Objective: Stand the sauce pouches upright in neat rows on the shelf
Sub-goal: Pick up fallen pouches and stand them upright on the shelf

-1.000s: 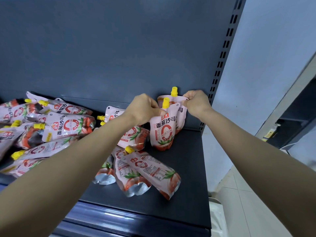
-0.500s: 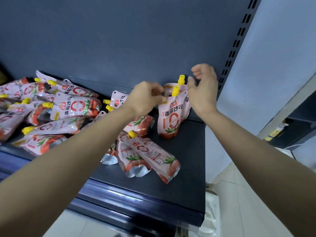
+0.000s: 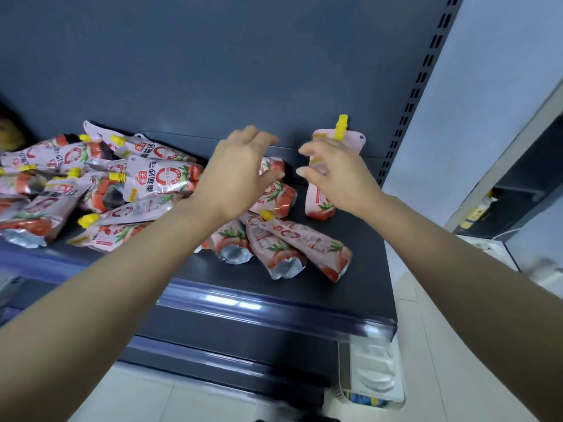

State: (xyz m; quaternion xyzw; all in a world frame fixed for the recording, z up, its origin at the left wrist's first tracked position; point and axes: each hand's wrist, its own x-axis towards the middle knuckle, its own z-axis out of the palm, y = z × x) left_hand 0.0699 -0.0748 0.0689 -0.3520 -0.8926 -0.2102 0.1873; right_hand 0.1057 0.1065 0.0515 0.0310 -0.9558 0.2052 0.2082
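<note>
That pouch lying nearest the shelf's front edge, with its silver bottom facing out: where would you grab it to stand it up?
Probably by the neck, just under the yellow cap. The pouch lies flat with its cap toward the back and its silver base toward the shelf edge. Reaching from above with the left hand, which is open and closest, lets it hang base-down, ready to set upright.

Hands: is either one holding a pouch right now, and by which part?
Nothing is held. The left hand and right hand are both open, fingers spread, in front of the upright pouches.
</note>
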